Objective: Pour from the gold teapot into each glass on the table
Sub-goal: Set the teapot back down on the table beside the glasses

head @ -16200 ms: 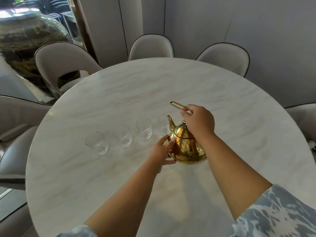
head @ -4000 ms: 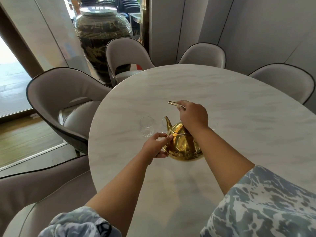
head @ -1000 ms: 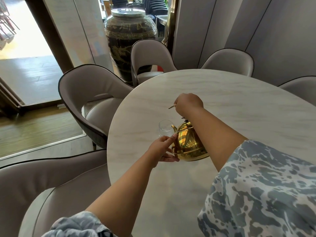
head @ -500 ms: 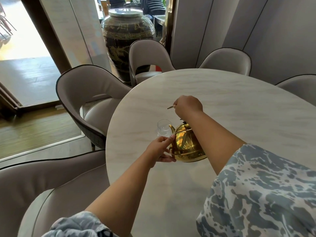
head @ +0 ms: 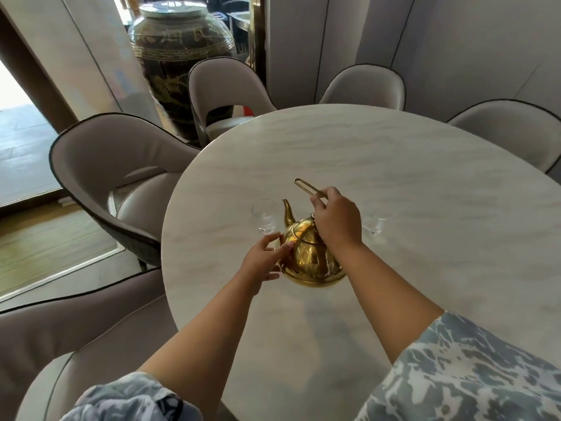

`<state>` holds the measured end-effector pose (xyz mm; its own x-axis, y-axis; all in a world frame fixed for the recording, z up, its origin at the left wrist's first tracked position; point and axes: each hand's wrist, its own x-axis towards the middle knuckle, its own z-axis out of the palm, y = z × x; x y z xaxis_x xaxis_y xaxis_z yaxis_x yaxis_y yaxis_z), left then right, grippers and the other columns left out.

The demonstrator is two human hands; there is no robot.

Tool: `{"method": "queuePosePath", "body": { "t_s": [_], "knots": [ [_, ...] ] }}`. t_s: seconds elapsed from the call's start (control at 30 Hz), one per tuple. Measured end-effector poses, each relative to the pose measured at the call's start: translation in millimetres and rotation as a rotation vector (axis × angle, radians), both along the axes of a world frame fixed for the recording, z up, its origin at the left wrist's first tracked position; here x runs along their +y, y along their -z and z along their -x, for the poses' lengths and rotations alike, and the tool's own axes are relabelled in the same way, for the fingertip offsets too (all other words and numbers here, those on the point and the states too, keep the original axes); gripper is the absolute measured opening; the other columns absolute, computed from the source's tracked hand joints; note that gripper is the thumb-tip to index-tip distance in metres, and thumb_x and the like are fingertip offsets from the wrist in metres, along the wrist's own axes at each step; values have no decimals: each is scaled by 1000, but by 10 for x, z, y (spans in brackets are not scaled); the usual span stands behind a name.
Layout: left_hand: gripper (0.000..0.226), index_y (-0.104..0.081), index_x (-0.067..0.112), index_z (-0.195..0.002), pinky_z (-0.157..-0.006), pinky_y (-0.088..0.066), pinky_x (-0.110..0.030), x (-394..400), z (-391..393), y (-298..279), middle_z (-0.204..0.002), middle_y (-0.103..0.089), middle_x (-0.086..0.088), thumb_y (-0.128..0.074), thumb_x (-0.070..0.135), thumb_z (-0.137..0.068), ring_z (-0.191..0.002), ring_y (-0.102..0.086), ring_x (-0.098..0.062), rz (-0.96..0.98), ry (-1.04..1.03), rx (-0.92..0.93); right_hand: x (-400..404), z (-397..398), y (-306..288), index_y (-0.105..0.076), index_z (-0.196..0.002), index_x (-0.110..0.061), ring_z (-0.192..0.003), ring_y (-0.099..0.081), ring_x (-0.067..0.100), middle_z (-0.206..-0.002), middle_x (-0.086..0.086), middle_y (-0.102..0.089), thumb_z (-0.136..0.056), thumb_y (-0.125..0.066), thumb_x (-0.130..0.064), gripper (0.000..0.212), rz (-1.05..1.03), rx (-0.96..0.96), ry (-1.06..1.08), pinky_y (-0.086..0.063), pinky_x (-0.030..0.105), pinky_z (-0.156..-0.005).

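The gold teapot (head: 309, 258) sits upright near the left side of the round marble table (head: 394, 165), spout pointing away. My right hand (head: 335, 221) grips its thin wire handle above the lid. My left hand (head: 262, 258) rests open against the pot's left side with fingers spread. One clear glass (head: 265, 215) stands just left of the spout. Another clear glass (head: 375, 224) shows right of my right hand. Any other glasses are hidden behind my hand and the pot.
Grey upholstered chairs ring the table: one at the left (head: 121, 183), one at the near left (head: 76, 329), three at the back. A large dark ceramic jar (head: 182, 56) stands behind the back-left chair. The table edge runs close to the left glass.
The teapot has tipped back from its lean toward the left glass and now sits level, spout clear of the glass. The view has swung right, bringing a right-hand glass into sight.
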<state>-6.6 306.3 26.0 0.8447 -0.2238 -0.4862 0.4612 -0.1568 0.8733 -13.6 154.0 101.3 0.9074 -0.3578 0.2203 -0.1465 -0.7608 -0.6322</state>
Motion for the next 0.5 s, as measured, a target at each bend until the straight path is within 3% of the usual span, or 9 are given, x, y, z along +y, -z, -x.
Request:
{"method": "queuePosePath", "body": {
  "t_s": [0.13,0.23,0.33,0.5],
  "knots": [
    [61,-49,27,-140,-85,-58,-44,-118,77,22,-124,-64,-8,-71,40,-85,-110,-64,-29,23,-24,-33,-137,239,16,-61,-110,-8,-90,-69,25,-98,11,-73,-100,-52,-30,26,-103,-38,100,-41,24,-60],
    [55,-54,22,-137,-82,-59,-41,-338,150,49,-119,-66,-6,-71,35,-86,-107,-64,-22,61,-37,-43,-315,412,-12,-61,-111,-8,-90,-69,23,-100,9,-74,-100,-52,-30,26,-107,-65,183,-35,14,-52],
    [50,-59,18,-132,-80,-59,-38,-654,211,69,-118,-67,-6,-72,32,-86,-101,-65,-15,96,-8,-43,-550,570,-32,-61,-112,-8,-91,-70,23,-102,8,-74,-100,-53,-30,27,-107,-85,258,-36,13,-53],
    [48,-60,14,-131,-79,-59,-37,-1273,293,129,-121,-68,-10,-72,29,-86,-106,-66,-21,121,87,2,-1031,800,-41,-61,-113,-9,-86,-67,20,-100,8,-73,-100,-52,-29,26,-95,-73,364,-33,12,-52]
  ]
}}
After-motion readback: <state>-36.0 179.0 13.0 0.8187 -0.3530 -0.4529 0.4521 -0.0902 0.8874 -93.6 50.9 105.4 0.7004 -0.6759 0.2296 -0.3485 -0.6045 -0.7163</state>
